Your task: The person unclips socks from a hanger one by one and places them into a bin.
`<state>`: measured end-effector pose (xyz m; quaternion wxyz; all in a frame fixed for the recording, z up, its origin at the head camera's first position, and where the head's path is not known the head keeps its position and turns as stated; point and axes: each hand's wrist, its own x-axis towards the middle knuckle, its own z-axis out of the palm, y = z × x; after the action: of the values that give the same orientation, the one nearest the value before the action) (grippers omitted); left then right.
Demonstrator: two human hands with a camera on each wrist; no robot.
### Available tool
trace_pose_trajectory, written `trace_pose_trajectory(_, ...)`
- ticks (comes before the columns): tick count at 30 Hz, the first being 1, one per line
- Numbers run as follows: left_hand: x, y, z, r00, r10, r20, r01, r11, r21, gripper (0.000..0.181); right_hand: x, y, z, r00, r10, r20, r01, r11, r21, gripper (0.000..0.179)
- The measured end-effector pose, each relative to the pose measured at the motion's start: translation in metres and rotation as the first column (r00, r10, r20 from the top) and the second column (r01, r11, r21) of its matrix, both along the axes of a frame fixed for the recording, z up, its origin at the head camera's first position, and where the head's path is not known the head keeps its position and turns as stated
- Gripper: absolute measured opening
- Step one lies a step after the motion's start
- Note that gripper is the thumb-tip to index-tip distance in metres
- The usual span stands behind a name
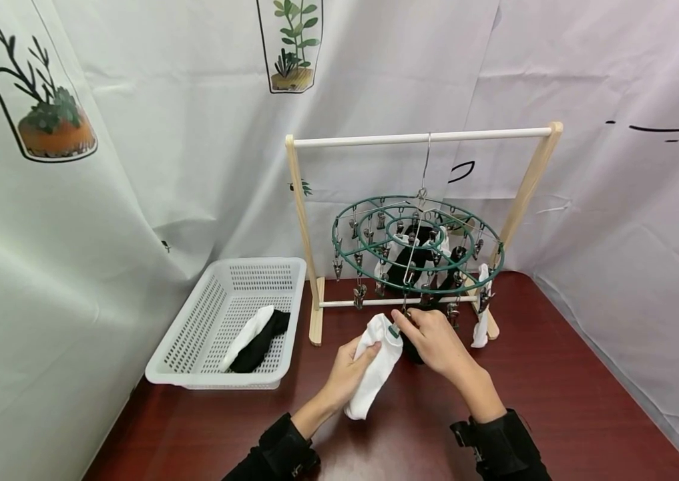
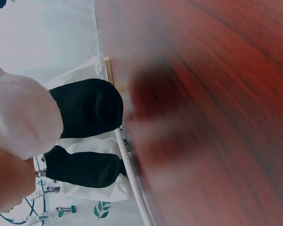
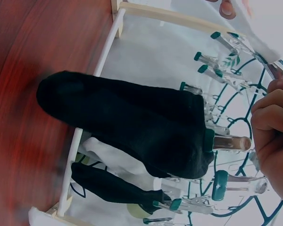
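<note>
My left hand (image 1: pixel 346 374) grips a white sock (image 1: pixel 375 377), thumb lying across its front. The sock slants, its upper end toward the drying hanger (image 1: pixel 342 250). At that upper end my right hand (image 1: pixel 438 344) pinches a metal clip (image 1: pixel 398 326), whose green tip overlaps the sock's edge. In the right wrist view, the curled fingers (image 3: pixel 273 110) press the clip's handles beside the white cloth. A black sock (image 3: pixel 127 122) hangs from a clip close by, with a smaller black sock (image 3: pixel 113 186) beyond it. The left wrist view has the white sock's rounded end in front of black socks.
The round green hanger hangs by a hook from a white rod (image 1: pixel 369 141) on a wooden stand (image 1: pixel 300 214). Several clips dangle around it. A white sock (image 1: pixel 481 314) hangs at its right side. To the left, a white plastic basket (image 1: pixel 165 361) holds a white and a black sock.
</note>
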<state>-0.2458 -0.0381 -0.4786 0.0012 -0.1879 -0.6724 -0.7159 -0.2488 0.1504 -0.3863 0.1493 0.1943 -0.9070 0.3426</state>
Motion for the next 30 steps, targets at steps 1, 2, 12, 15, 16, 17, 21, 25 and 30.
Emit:
trace_pose_trajectory(1,0.0,-0.001,0.0,1.0,0.003,-0.001,-0.003,1.0,-0.001,0.028,0.0,0.0,0.0,1.0,0.003,-0.009,-0.003,1.0,-0.001,0.051)
trace_pose_trajectory(2,0.0,-0.002,0.0,1.0,0.005,-0.003,-0.005,1.0,-0.003,0.028,0.0,-0.001,0.0,1.0,0.006,-0.019,-0.006,1.0,0.0,0.051)
trace_pose_trajectory(12,0.002,-0.008,0.0,0.999,0.041,0.0,-0.041,0.999,-0.021,0.028,0.003,0.001,0.003,0.999,-0.012,-0.033,0.012,1.0,-0.003,0.051)
trace_pose_trajectory(15,0.0,-0.011,0.0,0.998,0.064,-0.001,-0.064,0.998,-0.024,0.027,0.003,0.004,0.003,0.999,-0.016,-0.034,0.016,1.0,-0.003,0.052)
trace_pose_trajectory(16,0.0,-0.014,0.001,0.997,0.075,-0.001,-0.075,0.997,-0.026,0.027,0.002,0.004,0.003,0.999,-0.014,-0.029,0.014,1.0,-0.002,0.052)
trace_pose_trajectory(17,-0.001,-0.016,0.001,0.996,0.084,-0.002,-0.084,0.996,-0.029,0.027,0.002,0.005,0.002,1.0,-0.014,-0.024,0.014,1.0,-0.002,0.052)
trace_pose_trajectory(21,-0.006,-0.031,0.011,0.991,0.132,-0.007,-0.133,0.989,-0.063,0.028,0.003,0.007,0.002,1.0,-0.019,-0.004,0.019,1.0,-0.003,0.052)
trace_pose_trajectory(25,-0.016,-0.052,0.03,0.977,0.21,-0.048,-0.214,0.972,-0.102,0.026,0.004,0.008,0.002,1.0,-0.026,-0.002,0.026,1.0,0.0,0.052)
trace_pose_trajectory(30,-0.029,-0.084,0.055,0.95,0.288,-0.122,-0.304,0.941,-0.148,0.024,0.006,0.009,0.002,1.0,-0.023,-0.011,0.023,1.0,-0.002,0.052)
